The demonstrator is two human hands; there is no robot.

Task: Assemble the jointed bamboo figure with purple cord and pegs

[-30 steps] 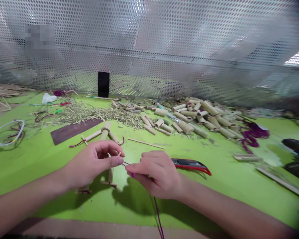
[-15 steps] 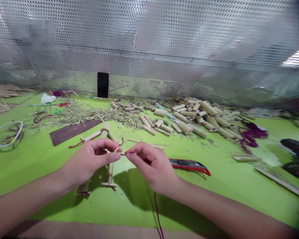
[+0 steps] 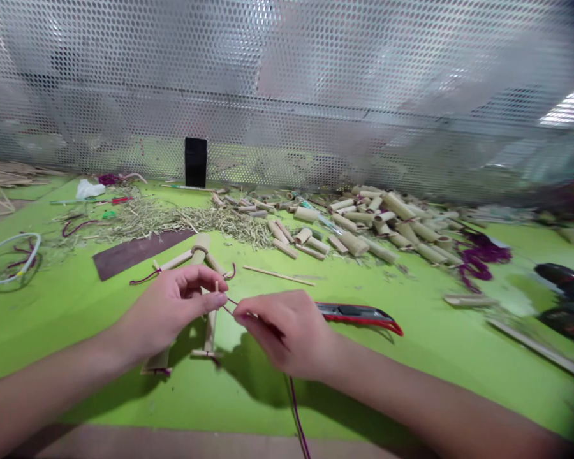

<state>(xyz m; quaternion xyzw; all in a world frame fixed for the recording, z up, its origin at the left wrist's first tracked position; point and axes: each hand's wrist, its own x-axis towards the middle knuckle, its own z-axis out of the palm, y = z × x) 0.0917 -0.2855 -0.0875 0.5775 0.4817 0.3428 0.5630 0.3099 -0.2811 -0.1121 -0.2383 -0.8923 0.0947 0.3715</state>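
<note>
My left hand (image 3: 182,306) pinches a small thin wooden stick (image 3: 217,287), whose tip shows above the fingers. From there a purple cord (image 3: 230,310) runs tight to my right hand (image 3: 280,328), closed on it, and the cord's loose length hangs toward the table's near edge. Beneath and behind my left hand lies a jointed bamboo figure (image 3: 201,245) made of tube pieces. One limb (image 3: 211,331) ends in a small crosspiece tied with purple cord. My left hand hides much of the figure's middle.
A red and black box cutter (image 3: 356,313) lies behind my right hand, near a thin stick (image 3: 280,275). Bamboo tubes (image 3: 402,229) and shavings (image 3: 172,220) are heaped farther back. A dark strip (image 3: 141,254), a phone (image 3: 196,162) and purple cord (image 3: 481,258) are also around.
My right hand has turned palm-down and shifted slightly down, drawing the cord at a downward slant. The stick tip in my left hand now points more upright.
</note>
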